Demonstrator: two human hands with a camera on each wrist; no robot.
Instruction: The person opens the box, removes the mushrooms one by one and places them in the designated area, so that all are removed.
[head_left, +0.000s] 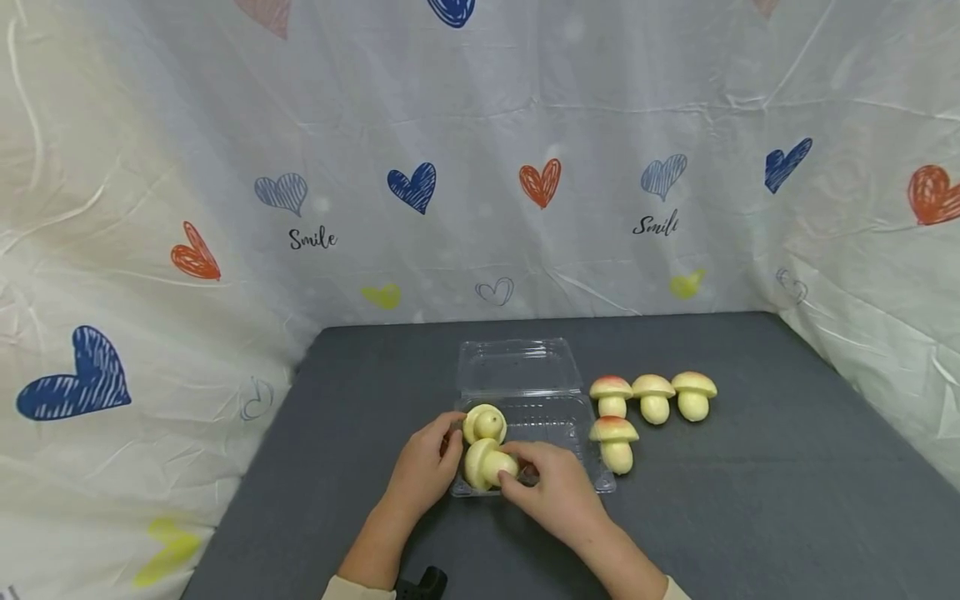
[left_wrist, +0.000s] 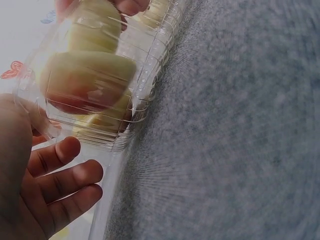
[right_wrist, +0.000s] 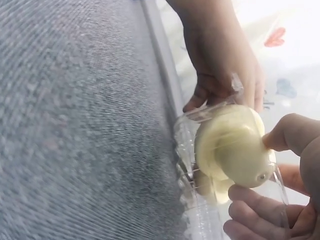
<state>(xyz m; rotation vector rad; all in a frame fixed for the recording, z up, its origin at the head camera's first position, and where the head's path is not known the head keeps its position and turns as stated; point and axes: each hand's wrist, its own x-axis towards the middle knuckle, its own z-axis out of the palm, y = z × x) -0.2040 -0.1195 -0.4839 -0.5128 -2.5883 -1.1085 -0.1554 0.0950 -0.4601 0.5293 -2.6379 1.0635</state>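
Observation:
A hinged clear plastic container (head_left: 551, 421) lies on the table with its lid (head_left: 519, 367) folded back. In its left side are two pale yellow toy mushrooms, the rear mushroom (head_left: 486, 423) with its stem pointing up and the front mushroom (head_left: 486, 465) on its side. My right hand (head_left: 553, 487) pinches the front one by its stem between thumb and fingers. With thumb and index finger my left hand (head_left: 426, 467) holds the container's left rim; in the left wrist view its other fingers (left_wrist: 75, 180) are loosely bent. A reddish cap (left_wrist: 90, 85) shows through the clear wall there.
Right of the container stand several more toy mushrooms, three in a back row, including the rightmost mushroom (head_left: 693, 396), and one red-capped mushroom (head_left: 615, 444) in front. The dark grey table (head_left: 750, 517) meets a white curtain (head_left: 480, 242) with printed hearts at back and sides.

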